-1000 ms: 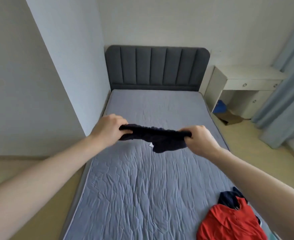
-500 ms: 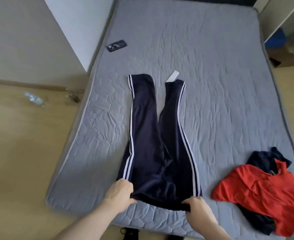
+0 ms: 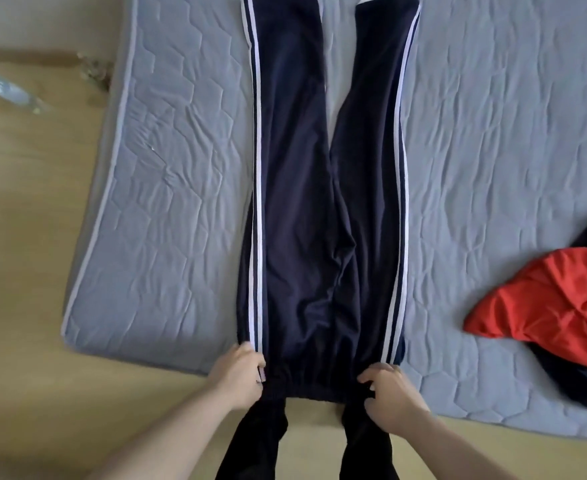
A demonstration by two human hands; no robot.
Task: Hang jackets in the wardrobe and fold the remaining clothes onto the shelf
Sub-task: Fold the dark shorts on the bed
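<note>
Grey mattress (image 3: 167, 188): navy trousers (image 3: 323, 209) laid flat, lengthwise, legs pointing away, waistband at the near edge. Left hand (image 3: 238, 374) and right hand (image 3: 390, 398) each grasp a waistband corner. Red garment (image 3: 558, 303) heaped to the right.

A grey quilted mattress bed (image 3: 167, 174) carries long navy white-striped track trousers (image 3: 306, 209) — stretching away from both hands — and a crumpled red-and-navy garment heap (image 3: 558, 306) right of them.
</note>
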